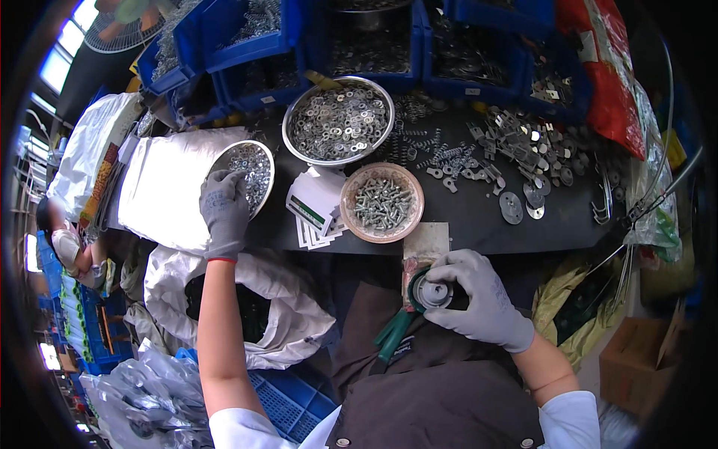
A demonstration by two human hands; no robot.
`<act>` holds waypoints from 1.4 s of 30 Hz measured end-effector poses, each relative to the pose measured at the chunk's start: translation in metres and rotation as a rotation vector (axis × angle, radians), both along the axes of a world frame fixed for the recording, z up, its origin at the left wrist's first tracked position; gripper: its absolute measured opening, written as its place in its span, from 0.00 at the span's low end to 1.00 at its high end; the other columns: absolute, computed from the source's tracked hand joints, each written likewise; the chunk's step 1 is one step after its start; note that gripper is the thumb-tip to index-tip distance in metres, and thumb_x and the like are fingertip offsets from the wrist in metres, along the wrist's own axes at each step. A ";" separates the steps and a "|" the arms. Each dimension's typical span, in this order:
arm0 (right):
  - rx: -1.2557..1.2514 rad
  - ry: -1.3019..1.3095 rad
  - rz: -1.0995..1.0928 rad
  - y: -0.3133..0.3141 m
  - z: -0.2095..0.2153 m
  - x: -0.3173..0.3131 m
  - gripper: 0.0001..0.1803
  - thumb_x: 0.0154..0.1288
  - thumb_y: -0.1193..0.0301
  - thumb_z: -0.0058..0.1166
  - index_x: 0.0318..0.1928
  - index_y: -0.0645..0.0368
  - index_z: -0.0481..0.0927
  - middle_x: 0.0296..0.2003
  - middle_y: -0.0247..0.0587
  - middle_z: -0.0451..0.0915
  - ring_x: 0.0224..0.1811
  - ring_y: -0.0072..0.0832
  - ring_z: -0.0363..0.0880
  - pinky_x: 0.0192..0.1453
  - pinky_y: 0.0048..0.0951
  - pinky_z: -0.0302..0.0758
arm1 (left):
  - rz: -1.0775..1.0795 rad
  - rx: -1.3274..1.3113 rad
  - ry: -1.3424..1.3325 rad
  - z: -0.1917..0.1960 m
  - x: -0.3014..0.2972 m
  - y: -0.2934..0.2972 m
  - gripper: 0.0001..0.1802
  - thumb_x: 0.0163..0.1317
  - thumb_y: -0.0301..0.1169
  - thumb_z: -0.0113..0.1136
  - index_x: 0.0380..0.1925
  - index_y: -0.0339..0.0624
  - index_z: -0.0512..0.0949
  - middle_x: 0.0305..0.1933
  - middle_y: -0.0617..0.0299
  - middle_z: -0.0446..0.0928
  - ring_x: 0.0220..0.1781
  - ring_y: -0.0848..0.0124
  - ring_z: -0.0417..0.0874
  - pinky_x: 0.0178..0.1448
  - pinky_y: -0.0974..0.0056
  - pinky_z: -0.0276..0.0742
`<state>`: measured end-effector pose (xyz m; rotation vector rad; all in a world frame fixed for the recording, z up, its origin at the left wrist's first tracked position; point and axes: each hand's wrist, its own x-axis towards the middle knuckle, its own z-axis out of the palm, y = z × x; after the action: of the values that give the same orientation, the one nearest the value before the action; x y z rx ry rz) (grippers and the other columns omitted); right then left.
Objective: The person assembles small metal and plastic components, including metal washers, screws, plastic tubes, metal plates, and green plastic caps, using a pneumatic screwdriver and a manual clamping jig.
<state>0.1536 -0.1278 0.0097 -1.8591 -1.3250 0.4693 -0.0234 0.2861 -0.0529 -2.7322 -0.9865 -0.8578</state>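
from where i stand, a green-handled piece (393, 338) is on the near side of the screw bowl (380, 237), its grey round body (436, 293) held in the person's right grip (480, 299), gloved thumb and fingers curled about it. an open white sack (299, 323) sits nearer than the bowl, off to its left. left of the bowl, past some white cards (314, 193), the left grip (226, 209) reaches into a small dish (272, 168) of metal bits; i can't tell whether it pinches any. right of the bowl, springs (447, 159) and metal plates (511, 208) lie loose on the dark tabletop (553, 230). beyond the bowl stands a basin (327, 160) of washers, then blue bins (449, 88).
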 end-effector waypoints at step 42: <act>0.144 -0.226 -0.072 0.001 -0.019 -0.001 0.13 0.51 0.66 0.68 0.38 0.52 0.82 0.48 0.40 0.81 0.50 0.43 0.78 0.56 0.44 0.72 | 0.044 -1.760 -0.731 -0.075 0.016 -0.268 0.19 0.74 0.33 0.50 0.59 0.35 0.76 0.55 0.57 0.79 0.55 0.67 0.80 0.60 0.59 0.76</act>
<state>0.1522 -0.1268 -0.0096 -1.8723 -1.3942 0.1246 -0.0075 0.0178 -0.1279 -3.3693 -3.1251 -1.4299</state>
